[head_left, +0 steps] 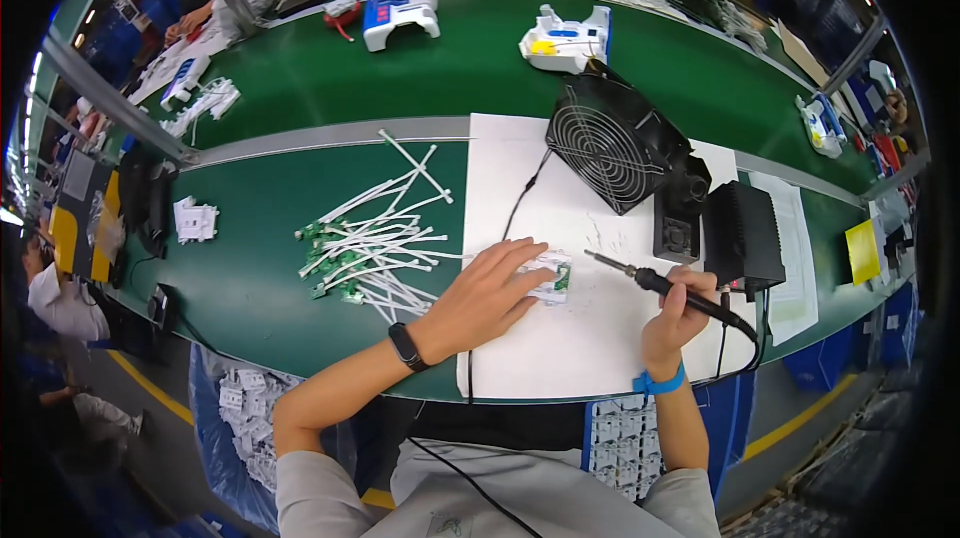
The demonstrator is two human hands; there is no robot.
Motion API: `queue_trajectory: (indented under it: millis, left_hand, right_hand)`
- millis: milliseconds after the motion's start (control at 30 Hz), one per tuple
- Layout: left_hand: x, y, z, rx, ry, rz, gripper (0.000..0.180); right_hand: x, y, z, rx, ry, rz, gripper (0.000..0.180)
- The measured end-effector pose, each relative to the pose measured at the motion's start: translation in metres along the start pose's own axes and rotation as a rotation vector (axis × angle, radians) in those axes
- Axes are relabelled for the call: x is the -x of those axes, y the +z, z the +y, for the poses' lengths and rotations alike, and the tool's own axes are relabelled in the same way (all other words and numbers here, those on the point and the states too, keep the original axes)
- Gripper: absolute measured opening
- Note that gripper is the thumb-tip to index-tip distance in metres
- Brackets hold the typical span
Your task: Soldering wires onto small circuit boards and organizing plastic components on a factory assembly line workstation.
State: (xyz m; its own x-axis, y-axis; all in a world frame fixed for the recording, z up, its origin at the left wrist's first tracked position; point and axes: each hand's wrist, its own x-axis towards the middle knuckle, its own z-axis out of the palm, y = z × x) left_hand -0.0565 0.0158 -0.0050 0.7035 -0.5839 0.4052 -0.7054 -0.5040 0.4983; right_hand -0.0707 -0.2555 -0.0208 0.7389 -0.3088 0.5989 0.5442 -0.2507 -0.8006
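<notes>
My right hand (680, 313) is closed round the black handle of a soldering iron (655, 283), whose metal tip points left above a white sheet (510, 358). A blue band circles that wrist. On the sheet lies a small white plastic part (557, 288) with a green circuit board in it. My left hand (490, 288) holds this part down, its fingers and thumb spread about it and covering its left side. The iron's tip is a short way up and right of the part, apart from it. Left of my hand is a heap of white cables (400, 238) with small green boards (340, 263).
Behind the sheet stands a black fan (605, 143). At right are a black iron stand (680, 228) and a black box (745, 238). A white plastic housing (197, 221) lies at left. Beyond a metal rail, a green belt (470, 48) carries white-and-blue casings (400, 16). People work around.
</notes>
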Motion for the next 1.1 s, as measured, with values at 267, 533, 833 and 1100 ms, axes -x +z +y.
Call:
queue_trajectory:
  millis: [267, 533, 833, 1100]
  left_hand:
    - [-0.0064, 0.0058, 0.0010, -0.107, 0.020, -0.081, 0.035]
    - [-0.0073, 0.0049, 0.0009, -0.122, 0.003, -0.081, 0.035]
    - [-0.0057, 0.0040, 0.0010, -0.111, 0.015, -0.064, 0.039]
    - [-0.0068, 0.0041, 0.0013, -0.112, 0.009, -0.084, 0.053]
  right_hand:
    - [-0.0002, -0.0050, -0.0013, -0.093, 0.050, -0.120, 0.017]
    - [-0.0001, -0.0039, 0.0015, -0.046, -0.029, -0.278, 0.015]
    - [-0.0027, -0.0067, -0.0060, 0.063, -0.135, -0.419, 0.018]
    - [-0.0001, -0.0052, -0.0040, -0.004, -0.056, -0.377, 0.018]
